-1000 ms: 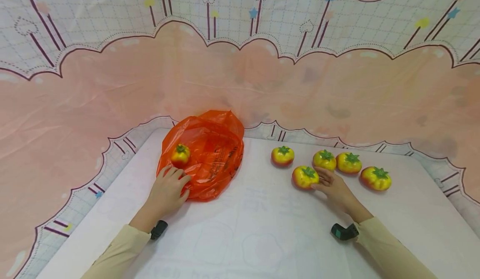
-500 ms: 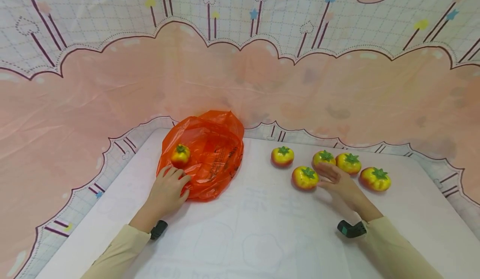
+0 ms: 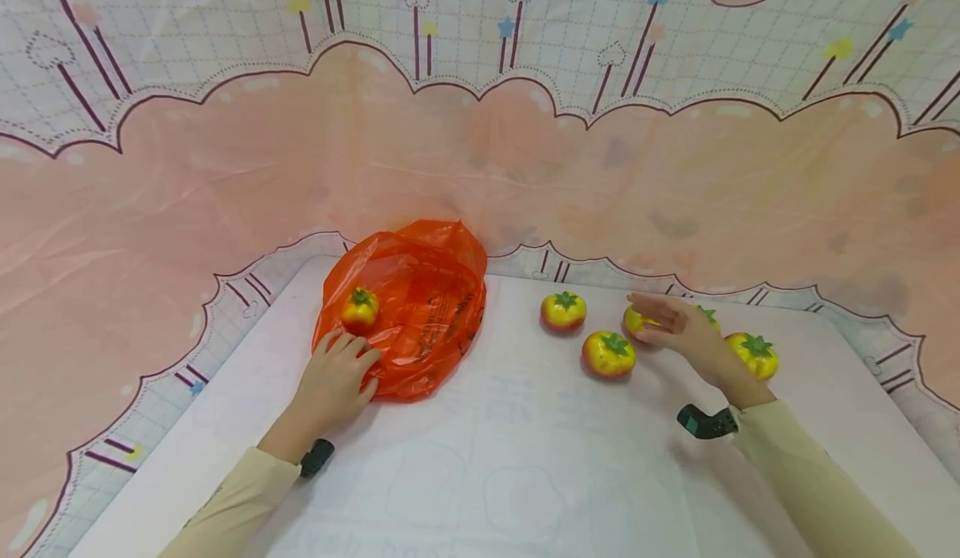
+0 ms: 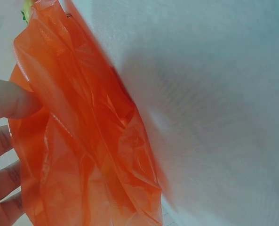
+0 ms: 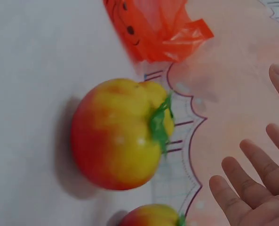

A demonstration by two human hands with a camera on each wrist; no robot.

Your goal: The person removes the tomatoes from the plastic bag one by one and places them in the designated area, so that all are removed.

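Orange plastic bag (image 3: 408, 308): thin, crinkled film lying slumped on the white table (image 3: 487, 458), mouth toward me – one persimmon (image 3: 361, 309) sits on or in its left part; whether under the film I cannot tell.
Left hand (image 3: 337, 379): rests on the bag's near edge, fingers curled onto the film; the left wrist view shows fingertips (image 4: 10, 101) against the plastic, so I judge it a light hold on the rim.
Right hand (image 3: 678, 329): fingers spread and relaxed, holding nothing, hovering over the fruit cluster at the table's right, just above one yellow persimmon (image 3: 636, 321).
Loose fruit: one at the back (image 3: 563, 311), one nearer me (image 3: 608, 354), one at far right (image 3: 753, 355), and another mostly hidden behind my hand.
Risk, rolling: these look round and smooth – a clumsy reach could nudge a neighbour toward the right edge.
Risk, bag: the film is slippery and limp; if my left hand loosens, the mouth may collapse.
Risk, grip: glossy skin could slip from a shallow pinch.
Risk, crowding: the cluster is tight, so my fingers may bump two at once.
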